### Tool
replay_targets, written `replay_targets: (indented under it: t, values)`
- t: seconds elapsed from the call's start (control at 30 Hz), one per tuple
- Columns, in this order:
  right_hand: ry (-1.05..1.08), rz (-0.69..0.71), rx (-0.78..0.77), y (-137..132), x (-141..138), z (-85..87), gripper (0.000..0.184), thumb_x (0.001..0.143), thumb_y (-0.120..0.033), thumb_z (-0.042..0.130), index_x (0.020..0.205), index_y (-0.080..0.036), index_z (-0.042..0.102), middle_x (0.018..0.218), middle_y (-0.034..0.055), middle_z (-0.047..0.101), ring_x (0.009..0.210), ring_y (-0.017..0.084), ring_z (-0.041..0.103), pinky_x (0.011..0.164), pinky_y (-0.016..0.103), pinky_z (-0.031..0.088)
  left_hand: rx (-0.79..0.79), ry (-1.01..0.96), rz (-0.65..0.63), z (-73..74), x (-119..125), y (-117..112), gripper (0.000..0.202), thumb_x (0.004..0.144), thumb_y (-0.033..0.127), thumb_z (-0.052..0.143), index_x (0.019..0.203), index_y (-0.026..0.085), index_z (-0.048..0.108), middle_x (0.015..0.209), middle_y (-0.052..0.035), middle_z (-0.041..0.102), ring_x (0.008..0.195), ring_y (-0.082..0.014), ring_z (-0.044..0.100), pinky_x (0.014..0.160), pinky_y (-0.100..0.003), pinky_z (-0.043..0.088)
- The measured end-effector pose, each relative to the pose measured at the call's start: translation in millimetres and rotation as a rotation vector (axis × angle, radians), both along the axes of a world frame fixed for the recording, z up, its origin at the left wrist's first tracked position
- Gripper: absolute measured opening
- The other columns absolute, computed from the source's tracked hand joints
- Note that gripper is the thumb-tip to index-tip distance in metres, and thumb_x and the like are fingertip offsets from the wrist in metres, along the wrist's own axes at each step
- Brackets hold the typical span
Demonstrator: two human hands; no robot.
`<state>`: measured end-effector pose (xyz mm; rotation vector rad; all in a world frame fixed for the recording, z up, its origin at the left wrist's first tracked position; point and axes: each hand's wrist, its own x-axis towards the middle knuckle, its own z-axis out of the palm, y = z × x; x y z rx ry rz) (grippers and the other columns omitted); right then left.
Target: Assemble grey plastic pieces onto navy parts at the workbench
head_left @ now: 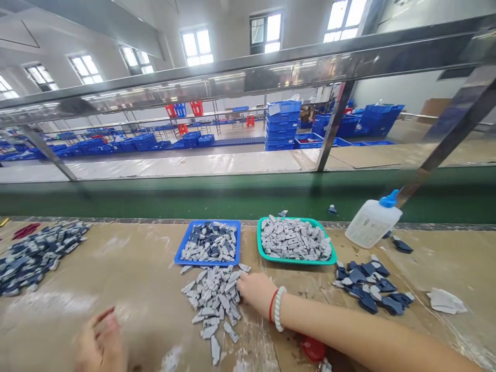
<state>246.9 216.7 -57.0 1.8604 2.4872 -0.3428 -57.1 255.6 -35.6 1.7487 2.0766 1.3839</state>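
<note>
My right hand reaches to the right edge of a loose pile of light grey plastic pieces. Its fingers curl down against the pile, and the tips are hidden, so any piece in them is out of sight. At the lower left, my left hand hangs over the bare tabletop, blurred by motion with its fingers bent, apart from the pile. Behind the pile stands a blue tray of mixed grey and dark blue pieces. A green tray full of grey pieces sits to its right.
Dark blue pieces with grey parts lie right of my forearm, below a white bottle with a blue cap. A larger heap lies far left. A red object sits under my forearm. Beyond runs a green belt under metal framing.
</note>
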Motion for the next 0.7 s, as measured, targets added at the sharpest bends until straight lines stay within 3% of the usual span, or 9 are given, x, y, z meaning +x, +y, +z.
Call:
replay_targets:
  t: [0.07, 0.13, 0.23, 0.3, 0.43, 0.53, 0.6, 0.7]
  values:
    - [-0.004, 0.048, 0.022, 2, -5, -0.9, 0.016, 0.085, -0.006, 0.050, 0.088, -0.007, 0.066, 0.087, 0.0168, 0.068, 0.076, 0.021, 0.067, 0.056, 0.027, 0.051, -0.018, -0.014, -0.307, 32.7, 65, 42, 0.023, 0.088, 0.045, 0.044, 0.093, 0.027, 0.056, 0.096, -0.0018, 0.060, 0.088, -0.0251, 0.057, 0.074, -0.038, 0.044]
    - [-0.009, 0.079, 0.044, 3, -9, -2.0, 0.018, 0.083, -0.004, 0.050, 0.082, -0.008, 0.068, 0.083, 0.0165, 0.069, 0.074, 0.021, 0.067, 0.052, 0.026, 0.048, -0.021, 0.041, -0.564, 54.4, 136, 79, 0.023, 0.089, 0.040, 0.048, 0.090, 0.020, 0.060, 0.095, -0.0050, 0.063, 0.091, -0.0234, 0.058, 0.084, -0.039, 0.046]
    - [-0.011, 0.096, 0.089, 4, -7, -2.0, 0.016, 0.081, -0.010, 0.053, 0.081, -0.009, 0.069, 0.082, 0.0145, 0.070, 0.074, 0.023, 0.066, 0.050, 0.026, 0.044, -0.019, 0.083, -0.788, 70.1, 233, 115, 0.024, 0.090, 0.035, 0.055, 0.101, 0.014, 0.060, 0.100, -0.0066, 0.062, 0.089, -0.0189, 0.060, 0.080, -0.038, 0.051]
    - [-0.002, 0.107, 0.115, 3, 3, 1.0, 0.015, 0.082, -0.015, 0.056, 0.081, -0.009, 0.070, 0.081, 0.0131, 0.070, 0.072, 0.022, 0.066, 0.048, 0.025, 0.042, -0.014, 0.093, -0.878, 74.8, 279, 123, 0.030, 0.090, 0.037, 0.055, 0.107, 0.012, 0.059, 0.103, -0.0065, 0.061, 0.084, -0.0163, 0.062, 0.075, -0.033, 0.054]
    - [0.062, 0.073, 0.145, -22, 46, 18.5, 0.007, 0.078, -0.015, 0.062, 0.082, -0.012, 0.067, 0.080, 0.0083, 0.069, 0.063, 0.017, 0.065, 0.047, 0.024, 0.042, -0.035, 0.119, -1.019, 76.3, 329, 119, 0.047, 0.095, 0.044, 0.038, 0.107, 0.004, 0.060, 0.104, -0.0030, 0.056, 0.075, -0.0102, 0.061, 0.077, -0.024, 0.052]
    - [0.406, -0.123, 0.246, -70, 89, 30.8, 0.008, 0.079, -0.013, 0.064, 0.083, -0.019, 0.065, 0.084, 0.0011, 0.070, 0.073, 0.013, 0.067, 0.063, 0.020, 0.051, -0.074, 0.139, -1.097, 71.5, 348, 115, 0.047, 0.097, 0.041, 0.035, 0.107, 0.003, 0.059, 0.103, -0.0025, 0.056, 0.077, -0.0115, 0.061, 0.079, -0.027, 0.052]
    - [0.697, -0.282, 0.342, -110, 113, 29.6, 0.011, 0.080, -0.014, 0.065, 0.083, -0.025, 0.065, 0.078, -0.0018, 0.071, 0.071, 0.012, 0.068, 0.065, 0.017, 0.054, -0.102, 0.151, -1.139, 67.6, 358, 115, 0.045, 0.097, 0.040, 0.035, 0.109, 0.003, 0.058, 0.107, -0.0038, 0.056, 0.080, -0.0128, 0.061, 0.081, -0.029, 0.052]
    - [0.903, -0.461, 0.455, -167, 130, 10.5, 0.020, 0.082, -0.012, 0.063, 0.090, -0.029, 0.068, 0.080, 0.0008, 0.073, 0.068, 0.015, 0.071, 0.059, 0.013, 0.057, -0.139, 0.171, -1.183, 63.3, 367, 122, 0.040, 0.095, 0.039, 0.043, 0.114, 0.006, 0.056, 0.111, -0.0068, 0.055, 0.084, -0.0133, 0.061, 0.082, -0.031, 0.052]
